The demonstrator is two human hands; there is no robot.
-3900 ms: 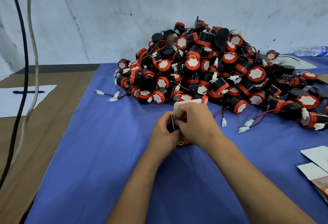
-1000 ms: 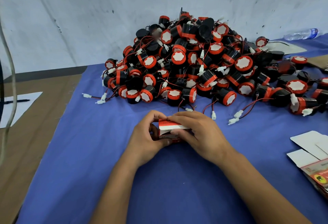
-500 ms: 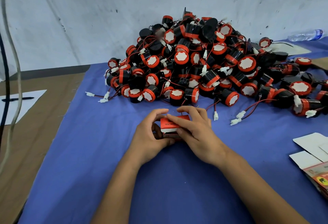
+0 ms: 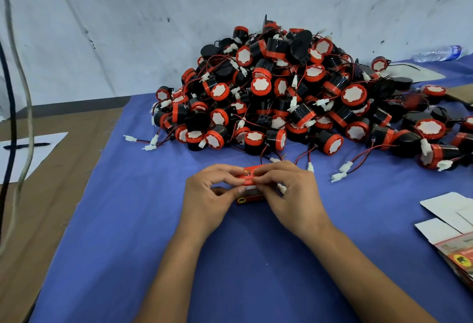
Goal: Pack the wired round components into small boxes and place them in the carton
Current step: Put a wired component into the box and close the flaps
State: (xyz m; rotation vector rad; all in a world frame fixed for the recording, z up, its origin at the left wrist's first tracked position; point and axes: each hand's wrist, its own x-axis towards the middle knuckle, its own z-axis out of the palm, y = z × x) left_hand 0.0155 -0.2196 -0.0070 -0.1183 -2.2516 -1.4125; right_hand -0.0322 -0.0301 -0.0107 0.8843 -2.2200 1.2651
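A small red printed box (image 4: 248, 176) sits on the blue cloth (image 4: 143, 220) between both my hands. My left hand (image 4: 208, 198) pinches its left side with fingertips on the red top flap. My right hand (image 4: 291, 194) grips the right side, fingers curled over the flap. The component inside the box is hidden. Behind the box rises a big pile of black-and-red round wired components (image 4: 281, 97) with white connectors. The carton is not in view.
Flat unfolded white and printed box blanks (image 4: 450, 223) lie at the right edge. A sheet of paper with a pen (image 4: 25, 146) lies on brown cardboard at left. Cables (image 4: 18, 92) hang at far left. A water bottle (image 4: 437, 52) lies at back right.
The box's white flap stood up 3.9 s ago; the red top flap has since folded down over the box. Both hands stay on it, fingers now pressing the flap.
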